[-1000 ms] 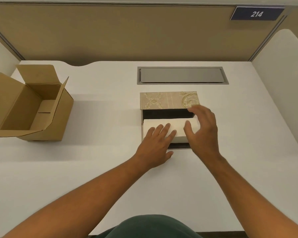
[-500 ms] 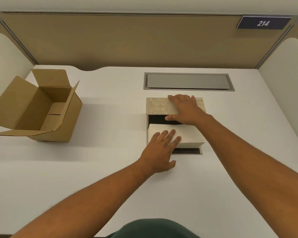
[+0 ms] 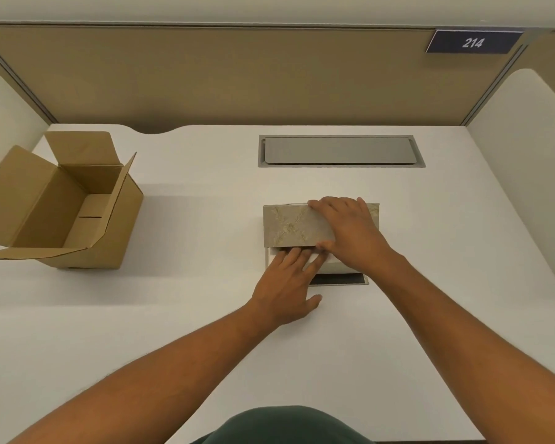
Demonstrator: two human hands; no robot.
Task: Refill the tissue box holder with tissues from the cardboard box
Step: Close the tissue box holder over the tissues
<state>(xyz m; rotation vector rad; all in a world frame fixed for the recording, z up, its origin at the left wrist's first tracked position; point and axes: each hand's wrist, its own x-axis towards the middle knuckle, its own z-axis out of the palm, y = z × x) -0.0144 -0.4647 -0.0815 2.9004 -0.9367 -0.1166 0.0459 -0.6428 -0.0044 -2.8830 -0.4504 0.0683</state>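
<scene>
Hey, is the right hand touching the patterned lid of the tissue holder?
Touching. The head view shows the right hand lying flat on the patterned lid, fingers spread across its top and thumb at its near edge.

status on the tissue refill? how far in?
Done: cardboard box looks empty; tissue stack sits in the holder base. In hand: right hand brings the patterned lid down while left hand presses the tissues. Left: close the lid fully.

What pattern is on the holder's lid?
Beige lid with a gold floral pattern; head view.
</scene>
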